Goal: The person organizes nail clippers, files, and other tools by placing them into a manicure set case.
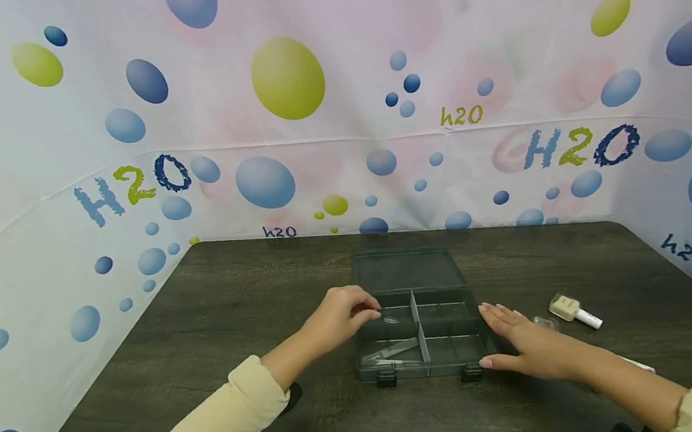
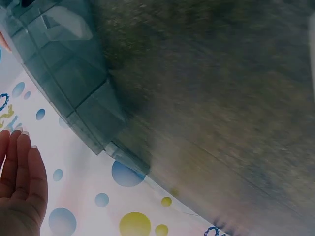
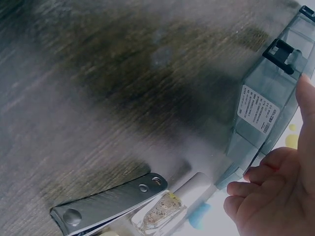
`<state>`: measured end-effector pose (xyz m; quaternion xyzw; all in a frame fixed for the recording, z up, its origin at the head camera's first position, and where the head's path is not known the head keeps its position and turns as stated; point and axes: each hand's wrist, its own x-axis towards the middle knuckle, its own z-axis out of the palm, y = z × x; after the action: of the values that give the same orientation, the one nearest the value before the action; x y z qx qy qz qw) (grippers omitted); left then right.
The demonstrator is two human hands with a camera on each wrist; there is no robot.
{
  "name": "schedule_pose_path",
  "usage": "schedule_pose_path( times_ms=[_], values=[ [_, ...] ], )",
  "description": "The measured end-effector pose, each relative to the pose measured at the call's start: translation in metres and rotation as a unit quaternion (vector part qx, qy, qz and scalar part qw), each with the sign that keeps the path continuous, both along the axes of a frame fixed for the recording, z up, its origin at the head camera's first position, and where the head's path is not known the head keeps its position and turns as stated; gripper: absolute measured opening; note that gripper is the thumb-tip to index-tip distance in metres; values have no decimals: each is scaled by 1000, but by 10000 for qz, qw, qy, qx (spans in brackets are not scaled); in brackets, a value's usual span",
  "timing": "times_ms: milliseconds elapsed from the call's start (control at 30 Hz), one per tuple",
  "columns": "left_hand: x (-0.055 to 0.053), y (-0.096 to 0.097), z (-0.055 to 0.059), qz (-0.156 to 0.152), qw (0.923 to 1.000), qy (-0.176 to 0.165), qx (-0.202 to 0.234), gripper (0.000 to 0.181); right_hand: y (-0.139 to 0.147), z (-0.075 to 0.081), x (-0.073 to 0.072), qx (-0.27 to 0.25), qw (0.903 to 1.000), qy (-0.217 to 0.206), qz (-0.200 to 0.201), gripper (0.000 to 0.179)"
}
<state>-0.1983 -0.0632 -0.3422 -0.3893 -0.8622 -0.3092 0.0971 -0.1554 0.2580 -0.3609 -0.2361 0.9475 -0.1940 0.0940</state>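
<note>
A translucent grey divided box (image 1: 453,368) stands with its lid (image 1: 409,270) raised at the back. Over its back left compartment is my left hand (image 1: 346,311), thumb and fingertips close together; no object shows between them. Just below those fingertips lies a small clear piece (image 1: 390,320). Pale flat strips (image 1: 395,351) lie in the front left compartment. My right hand (image 1: 530,344) rests along the box's right side with fingers extended, its thumb near the front right latch (image 1: 471,372). In the right wrist view, the fingers touch the box wall near a white label (image 3: 258,109).
Right of the right hand lie a cream nail polish bottle (image 1: 564,307) with a white cap and a small clear item (image 1: 546,323). In the right wrist view, a metal nail clipper (image 3: 110,201) lies beside a glittery bottle (image 3: 160,211). A printed curtain (image 1: 381,191) borders the dark table (image 1: 236,312).
</note>
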Motion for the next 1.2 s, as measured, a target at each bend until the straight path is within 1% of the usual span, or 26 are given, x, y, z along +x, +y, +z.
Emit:
schedule_pose_path(
  times_ms=[300,700,800,1033,1067,1200],
  values=[
    [8,-16,-7,19,9999,-110,21,14,1,1,0,-13,10000,-62,-2,94],
    [14,-40,-15,187,9995,-184,-179,14,1,1,0,-102,9999,-131,5,93],
    [16,-45,-17,202,9994,-154,-217,14,1,1,0,-100,9999,-127,18,94],
    [21,-59,-21,263,9988,-306,-259,15,1,0,0,-98,9999,-128,34,93],
    [21,-62,-22,244,9990,-271,-268,14,1,0,0,-95,9999,-134,28,93],
    [24,-72,-25,206,9989,-335,-246,14,0,0,0,-63,9999,-122,16,94]
  ],
)
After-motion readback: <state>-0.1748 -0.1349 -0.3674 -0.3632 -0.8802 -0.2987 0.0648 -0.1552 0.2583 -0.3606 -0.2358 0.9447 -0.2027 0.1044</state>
